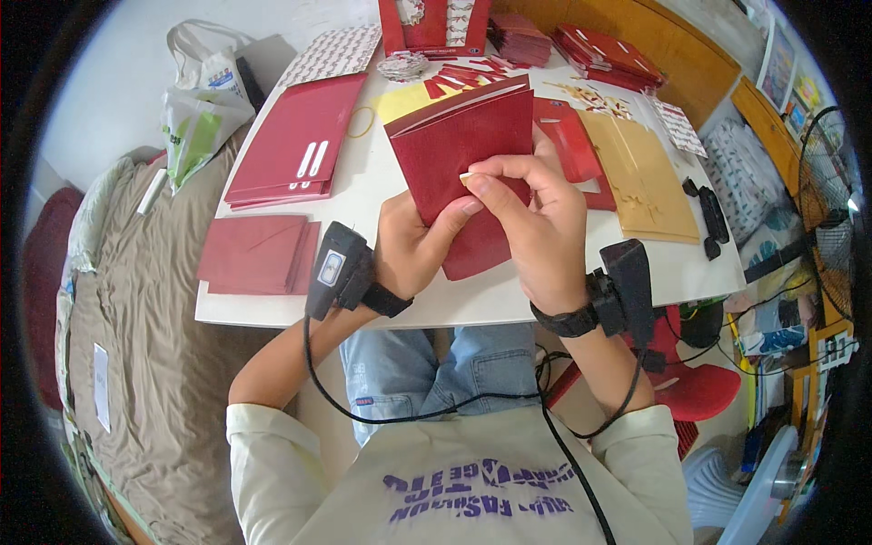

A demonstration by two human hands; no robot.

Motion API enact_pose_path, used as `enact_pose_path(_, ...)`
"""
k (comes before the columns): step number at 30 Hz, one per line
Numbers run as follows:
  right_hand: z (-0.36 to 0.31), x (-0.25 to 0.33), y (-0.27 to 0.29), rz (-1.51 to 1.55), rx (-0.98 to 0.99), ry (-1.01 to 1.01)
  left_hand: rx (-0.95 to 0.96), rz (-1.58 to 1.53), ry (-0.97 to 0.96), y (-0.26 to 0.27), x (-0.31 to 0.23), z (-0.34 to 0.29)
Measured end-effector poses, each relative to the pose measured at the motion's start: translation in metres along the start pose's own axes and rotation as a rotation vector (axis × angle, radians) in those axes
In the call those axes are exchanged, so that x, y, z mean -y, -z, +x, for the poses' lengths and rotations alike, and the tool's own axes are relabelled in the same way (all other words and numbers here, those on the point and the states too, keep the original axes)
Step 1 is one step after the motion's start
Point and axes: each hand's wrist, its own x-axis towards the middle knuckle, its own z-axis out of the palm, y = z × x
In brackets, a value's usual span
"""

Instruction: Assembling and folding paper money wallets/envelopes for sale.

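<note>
A dark red folded paper piece, like a card or flat pouch point(461, 136), stands tilted upright above the near part of the white table point(354, 307). My left hand point(413, 243) grips its lower left side, thumb across the front and fingers hidden behind. On the right, my right hand point(538, 213) has thumb and forefinger pinched at the front face, with a small pale sliver point(468, 179) at their tips. Its other fingers curl near the paper's right edge. Another dark red paper surface point(480, 252) shows just below the hands.
Large red folders point(295, 136) and smaller red sheets point(252, 254) lie on the left. Gold-tan sheets point(640, 182) and a black object point(711, 213) are on the right. Red strips point(454, 77), gold pieces point(595, 98) and stacked red packets point(609, 56) lie farther back. Cables point(436, 416) hang from both wrists.
</note>
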Motion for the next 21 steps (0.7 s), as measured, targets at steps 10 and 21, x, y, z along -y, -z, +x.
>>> enact_pose_path(10,-0.0021,-0.0003,-0.0048,0.099,-0.027,-0.002,0.015,0.013,0.005,0.0019,-0.0015,-0.0005)
enact_pose_path(21,-0.0044,-0.0038,-0.0090,0.087,-0.075,0.077,0.019,0.048,0.005,0.0032,-0.0059,-0.0008)
